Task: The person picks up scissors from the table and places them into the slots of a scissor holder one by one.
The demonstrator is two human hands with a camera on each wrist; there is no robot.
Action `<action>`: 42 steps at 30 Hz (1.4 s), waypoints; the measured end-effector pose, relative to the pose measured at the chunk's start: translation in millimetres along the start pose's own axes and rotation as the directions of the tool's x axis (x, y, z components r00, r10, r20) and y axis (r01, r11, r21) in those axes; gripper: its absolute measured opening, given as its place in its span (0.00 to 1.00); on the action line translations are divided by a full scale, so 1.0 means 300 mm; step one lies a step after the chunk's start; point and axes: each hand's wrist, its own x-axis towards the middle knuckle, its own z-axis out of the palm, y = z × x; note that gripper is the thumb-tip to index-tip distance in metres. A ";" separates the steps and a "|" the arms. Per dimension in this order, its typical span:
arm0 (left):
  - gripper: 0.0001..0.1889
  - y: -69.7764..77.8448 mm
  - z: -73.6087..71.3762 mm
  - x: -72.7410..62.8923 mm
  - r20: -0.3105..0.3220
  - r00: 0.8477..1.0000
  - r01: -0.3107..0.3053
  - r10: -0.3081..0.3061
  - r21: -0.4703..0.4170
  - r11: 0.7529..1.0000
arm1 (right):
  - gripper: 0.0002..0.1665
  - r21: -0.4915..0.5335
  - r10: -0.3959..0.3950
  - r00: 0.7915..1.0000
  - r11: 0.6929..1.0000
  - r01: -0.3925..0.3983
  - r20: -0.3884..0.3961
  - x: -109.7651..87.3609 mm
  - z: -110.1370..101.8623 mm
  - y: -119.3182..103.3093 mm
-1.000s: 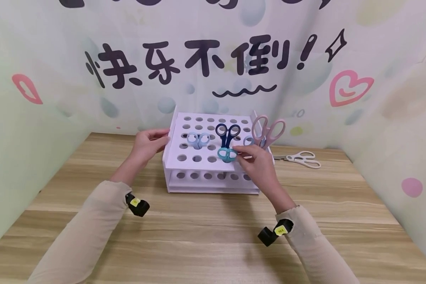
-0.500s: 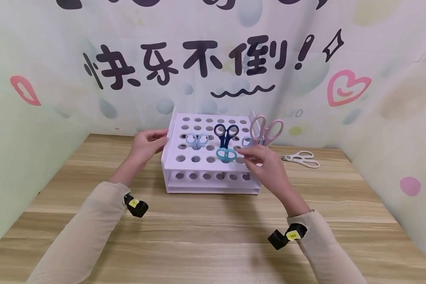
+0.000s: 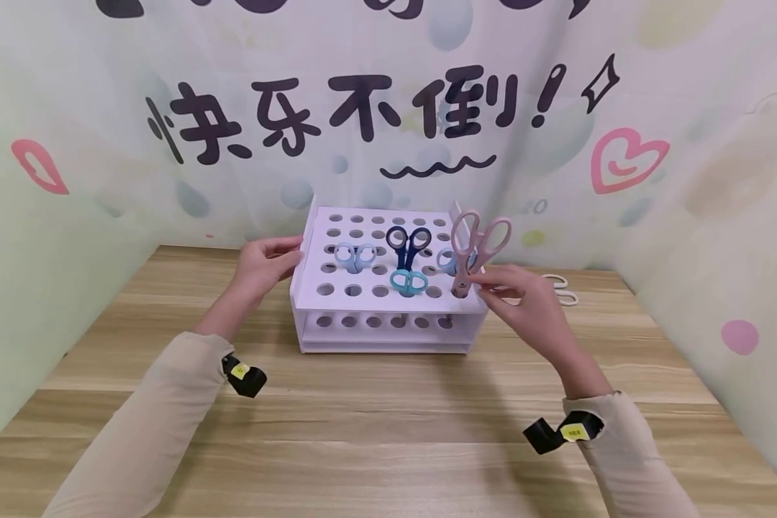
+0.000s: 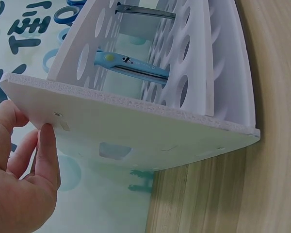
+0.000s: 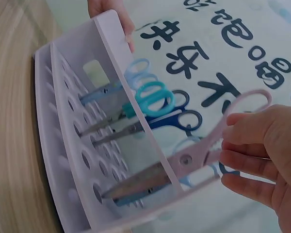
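Observation:
A white rack with round holes point(image 3: 326, 302) stands on the table. My left hand point(image 3: 263, 267) pinches its left side panel point(image 4: 111, 126). My right hand point(image 3: 531, 306) pinches pink-handled scissors point(image 5: 186, 160) at the handle; they stand in a front right hole, blades downward, tips near the lower board in the right wrist view. To their left, teal scissors point(image 3: 408, 282) sit in the front row. Dark blue scissors point(image 3: 406, 248) rise behind those. Light blue scissors point(image 3: 355, 257) stand further left, and another light blue pair point(image 3: 447, 260) is partly hidden behind the pink ones.
White scissors point(image 3: 562, 291) lie on the wooden table point(image 3: 362, 432) right of the rack, partly hidden by my right hand. A printed cloth point(image 3: 233, 194) hangs close behind the rack, and more cloth borders the table at both sides.
My right hand has moved right, from beside the teal scissors to the pink scissors' handle, and now grips it. My left hand keeps its place on the rack. The view has turned slightly.

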 end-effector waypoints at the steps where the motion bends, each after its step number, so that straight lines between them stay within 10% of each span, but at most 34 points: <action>1: 0.22 -0.001 -0.001 -0.001 0.000 1.000 0.001 -0.001 -0.003 1.000 | 0.15 -0.001 0.005 1.000 1.000 -0.005 0.003 -0.004 -0.006 0.009; 22: 0.22 -0.015 -0.008 0.009 -0.005 1.000 0.030 -0.030 0.006 1.000 | 0.13 -0.061 0.191 0.979 0.980 -0.187 0.073 -0.101 -0.119 0.220; 42: 0.21 0.005 -0.004 0.007 0.004 0.999 0.045 -0.045 -0.017 0.999 | 0.16 -0.067 0.421 0.902 0.907 -0.416 0.100 -0.189 -0.179 0.454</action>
